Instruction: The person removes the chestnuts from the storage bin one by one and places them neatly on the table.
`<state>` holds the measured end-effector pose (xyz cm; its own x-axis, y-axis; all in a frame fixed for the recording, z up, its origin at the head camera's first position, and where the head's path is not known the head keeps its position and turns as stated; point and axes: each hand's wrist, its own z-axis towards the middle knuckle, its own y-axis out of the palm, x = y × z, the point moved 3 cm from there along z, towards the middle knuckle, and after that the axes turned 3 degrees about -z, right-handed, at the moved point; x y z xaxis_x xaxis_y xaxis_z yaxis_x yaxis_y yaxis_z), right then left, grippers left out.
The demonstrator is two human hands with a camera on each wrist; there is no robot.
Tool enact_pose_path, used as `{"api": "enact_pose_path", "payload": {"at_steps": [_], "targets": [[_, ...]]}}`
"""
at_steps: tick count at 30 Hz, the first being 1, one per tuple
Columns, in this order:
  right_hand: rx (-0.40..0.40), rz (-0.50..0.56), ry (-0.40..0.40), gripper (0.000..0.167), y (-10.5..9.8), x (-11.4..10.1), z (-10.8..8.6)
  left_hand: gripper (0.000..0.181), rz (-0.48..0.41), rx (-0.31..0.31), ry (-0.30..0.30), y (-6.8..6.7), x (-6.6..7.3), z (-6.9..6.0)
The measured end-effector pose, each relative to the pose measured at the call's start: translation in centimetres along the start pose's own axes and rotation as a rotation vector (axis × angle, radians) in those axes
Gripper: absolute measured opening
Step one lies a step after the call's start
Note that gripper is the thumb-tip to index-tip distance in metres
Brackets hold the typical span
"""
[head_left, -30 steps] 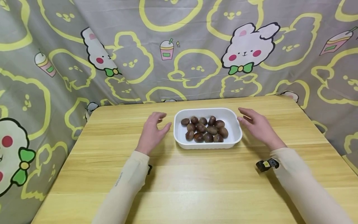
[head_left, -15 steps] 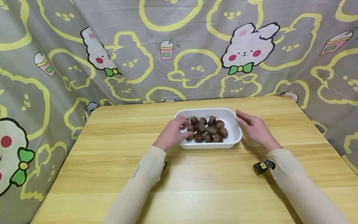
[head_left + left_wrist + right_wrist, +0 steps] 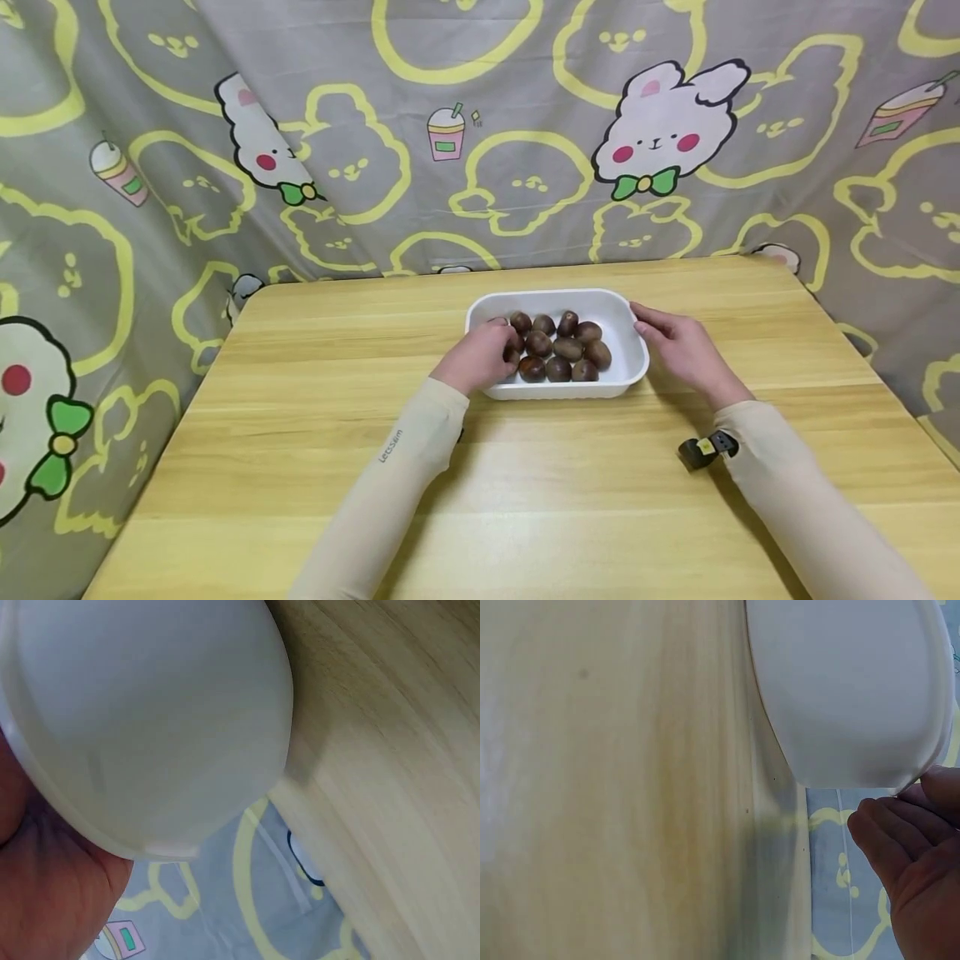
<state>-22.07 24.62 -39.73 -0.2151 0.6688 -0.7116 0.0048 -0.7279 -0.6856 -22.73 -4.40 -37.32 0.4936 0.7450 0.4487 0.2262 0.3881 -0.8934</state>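
Observation:
A white tray (image 3: 558,391) holds several brown chestnuts (image 3: 568,348), grouped toward its left and middle. My left hand (image 3: 480,356) reaches over the tray's left end, its fingers and thumb curled round a chestnut there and partly hiding it. The left wrist view has this hand (image 3: 56,889) beside the outer wall of the tray (image 3: 157,712), with the fingertips hidden behind it. My right hand (image 3: 686,352) touches the tray's right end with its fingertips. In the right wrist view, the fairly straight fingers of that hand (image 3: 926,874) lie at the rim of the tray (image 3: 855,690).
The wooden table (image 3: 540,492) extends around the tray. Behind it and along the left side hangs a grey curtain (image 3: 525,100) with cartoon prints. A small black device (image 3: 699,452) sits at my right wrist.
My left hand has moved right from beside the tray and over its left end, and its fingers have curled in. My right hand has shifted slightly to the tray's right rim.

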Motion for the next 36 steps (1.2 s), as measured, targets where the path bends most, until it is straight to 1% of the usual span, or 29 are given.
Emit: {"api": "enact_pose_path", "payload": {"at_steps": [2,6,15,22,26,30,34,36], "targets": [[-0.004,0.017,-0.004,0.044,0.06,0.02,0.08,0.008,0.030,-0.002,-0.004,0.07,-0.01,0.08],[-0.014,0.047,0.002,0.044,0.10,0.07,0.17,0.009,0.062,-0.015,-0.007,0.19,-0.07,0.30],[-0.039,0.110,0.066,0.046,-0.20,-0.04,0.12,0.016,0.085,-0.033,0.037,0.22,0.10,0.58],[-0.036,0.115,0.061,0.046,-0.18,-0.04,0.00,0.014,0.115,-0.065,0.034,0.27,0.17,0.71],[-0.021,0.102,0.056,0.045,-0.13,-0.09,-0.03,0.011,0.107,-0.082,0.026,0.23,0.07,0.65],[-0.014,0.096,0.050,0.044,-0.05,-0.24,-0.03,0.009,0.074,-0.091,0.027,0.14,-0.12,0.45],[-0.019,0.093,0.055,0.044,0.03,-0.31,-0.08,0.007,0.010,-0.078,0.054,0.08,-0.41,0.22],[-0.021,0.092,0.061,0.044,0.06,-0.27,-0.13,0.008,-0.042,-0.070,0.064,0.03,-0.56,0.09]]}}
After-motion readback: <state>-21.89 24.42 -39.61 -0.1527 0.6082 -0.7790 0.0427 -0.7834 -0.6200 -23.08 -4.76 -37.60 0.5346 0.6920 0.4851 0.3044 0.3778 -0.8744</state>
